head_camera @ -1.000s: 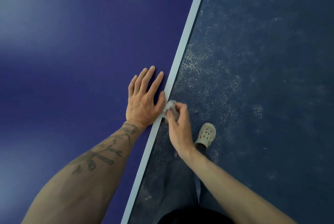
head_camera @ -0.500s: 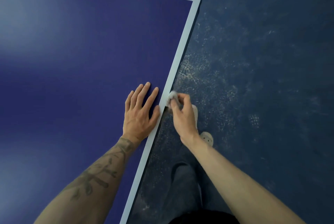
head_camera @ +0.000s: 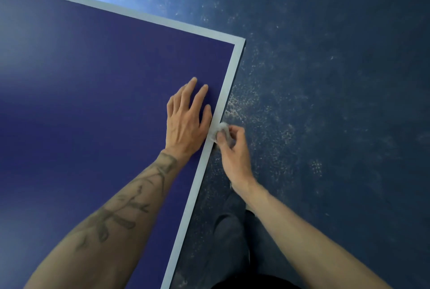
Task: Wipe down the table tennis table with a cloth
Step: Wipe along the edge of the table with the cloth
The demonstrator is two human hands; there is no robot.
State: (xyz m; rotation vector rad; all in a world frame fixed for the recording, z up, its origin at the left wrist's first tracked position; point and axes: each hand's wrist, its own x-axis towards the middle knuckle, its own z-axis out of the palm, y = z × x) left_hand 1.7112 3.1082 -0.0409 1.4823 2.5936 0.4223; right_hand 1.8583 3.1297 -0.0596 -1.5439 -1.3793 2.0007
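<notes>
The small white cloth (head_camera: pixel 220 128) is pinched in the right hand (head_camera: pixel 233 149) against the table's (head_camera: pixel 93 102) white right edge line, just beside the left hand (head_camera: pixel 186 123), which lies flat with fingers spread on the blue top. The table's far right corner sits a little beyond them, with scuffed dark floor (head_camera: pixel 325 125) open to the right.

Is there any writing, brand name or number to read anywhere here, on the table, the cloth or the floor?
No readable text anywhere in this view.
table tennis table: plain blue with a pale edge line, no lettering.
cloth, pinched in the right hand: plain white, no label showing.
forearm tattoo: a branch-like drawing, no letters I can make out.
floor: only pale scuffs.
</notes>
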